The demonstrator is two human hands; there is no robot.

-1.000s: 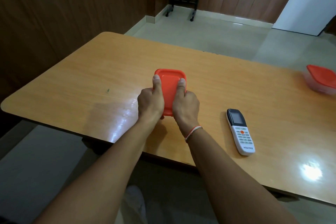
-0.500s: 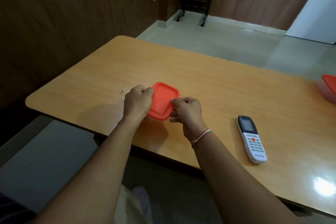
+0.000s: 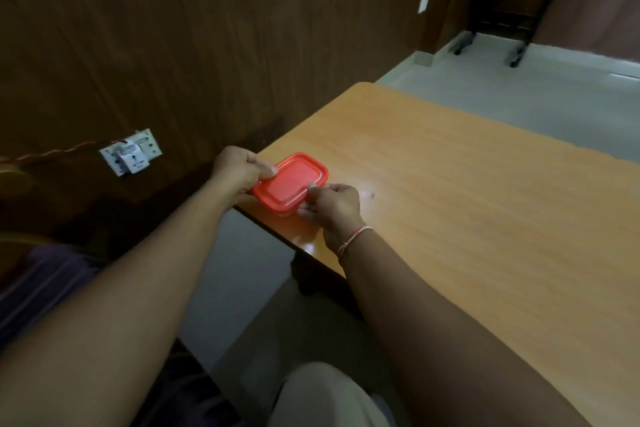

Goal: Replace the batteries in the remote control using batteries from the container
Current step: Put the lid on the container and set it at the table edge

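Observation:
A small container with an orange-red lid [image 3: 291,181] sits at the near left corner of the wooden table [image 3: 467,191]. My left hand [image 3: 239,168] grips the lid's left edge, thumb on top. My right hand [image 3: 332,204] pinches the lid's near right edge with curled fingers. The lid lies flat on the container, whose clear body is mostly hidden under it. The remote control is out of view.
A dark wood-panelled wall runs along the left, with a white wall socket [image 3: 130,154] and a red cable plugged in. A black stand on castors [image 3: 502,10] is at the far wall. My knee [image 3: 322,392] shows below the table edge.
The container has been carried left to the table's near left corner, with both hands still on its lid. The view has swung left, so the remote and the second container have left the frame.

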